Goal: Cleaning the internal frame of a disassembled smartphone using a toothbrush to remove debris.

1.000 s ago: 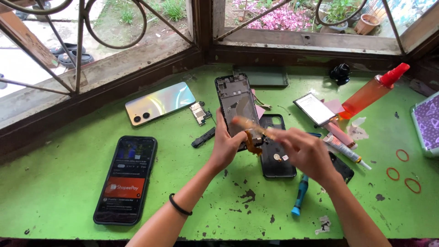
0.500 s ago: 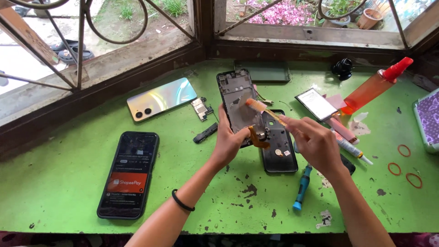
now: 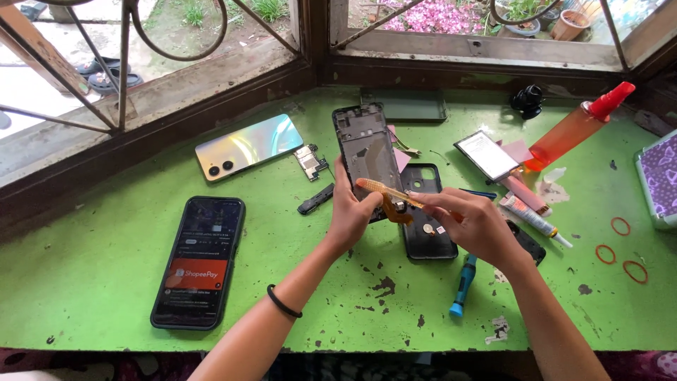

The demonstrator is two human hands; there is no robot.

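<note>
Both closed: left hand [image 3: 350,212] grips phone frame [image 3: 364,152]; right hand [image 3: 474,224] pinches brush [image 3: 384,189].

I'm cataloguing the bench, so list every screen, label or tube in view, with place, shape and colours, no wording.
Lit phone: front left of the green table, black slab, dark screen with an orange band.
Small display panel: right of centre, tilted rectangle, pale face, dark border.
Glue tube: beside the right hand, slim, white, with print.
Orange bottle: far right, lying down, red nozzle, no visible label.

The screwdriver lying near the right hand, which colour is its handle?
The screwdriver handle is blue, seen clearly in the head view.
</note>
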